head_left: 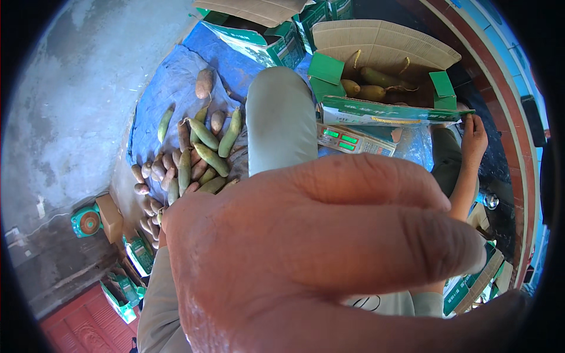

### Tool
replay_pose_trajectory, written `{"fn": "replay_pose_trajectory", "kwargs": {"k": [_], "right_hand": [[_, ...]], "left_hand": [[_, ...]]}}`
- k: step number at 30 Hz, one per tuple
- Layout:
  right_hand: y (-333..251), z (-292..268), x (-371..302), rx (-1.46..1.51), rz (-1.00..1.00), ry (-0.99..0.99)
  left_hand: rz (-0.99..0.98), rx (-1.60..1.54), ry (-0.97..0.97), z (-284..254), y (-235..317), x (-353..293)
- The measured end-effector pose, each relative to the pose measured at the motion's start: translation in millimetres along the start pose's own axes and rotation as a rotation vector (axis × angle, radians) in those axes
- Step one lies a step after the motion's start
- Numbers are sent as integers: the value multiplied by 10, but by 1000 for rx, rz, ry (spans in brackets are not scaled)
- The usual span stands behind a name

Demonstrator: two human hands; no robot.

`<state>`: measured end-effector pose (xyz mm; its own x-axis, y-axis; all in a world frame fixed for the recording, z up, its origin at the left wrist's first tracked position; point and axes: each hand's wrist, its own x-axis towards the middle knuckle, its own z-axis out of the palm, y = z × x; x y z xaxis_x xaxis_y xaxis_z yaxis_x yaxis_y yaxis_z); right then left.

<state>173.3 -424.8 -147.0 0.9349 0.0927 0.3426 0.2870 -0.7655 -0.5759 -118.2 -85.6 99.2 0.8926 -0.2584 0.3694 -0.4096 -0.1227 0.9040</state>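
My left hand (294, 241) fills the lower middle, very close up, back toward me. Its fingers point right, partly curled, with the thumb apart below; nothing shows in them. At the right, my right hand (474, 136) grips the front right corner of an opened green and white carton (382, 112). Inside the carton lie several long green radishes (385, 79). Below its front edge sits a digital scale (353, 141) with lit green displays; whether the carton rests on it I cannot tell. My raised knee (281, 120) stands left of the scale.
Green radishes (203, 134) and reddish-brown roots (204, 83) lie heaped on a blue sheet (170, 76) at the left. More green cartons (259, 41) stand at the back, and others at lower left and lower right. A grey wall (100, 76) borders the left.
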Motion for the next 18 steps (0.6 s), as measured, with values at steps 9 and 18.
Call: {"fn": "replay_pose_trajectory", "kwargs": {"k": [9, 18], "right_hand": [[-62, 41, 20, -46, 11, 11], [-40, 45, 15, -41, 23, -8]], "left_hand": [[-71, 44, -3, -136, 77, 27], [-144, 76, -9, -110, 73, 188]]}}
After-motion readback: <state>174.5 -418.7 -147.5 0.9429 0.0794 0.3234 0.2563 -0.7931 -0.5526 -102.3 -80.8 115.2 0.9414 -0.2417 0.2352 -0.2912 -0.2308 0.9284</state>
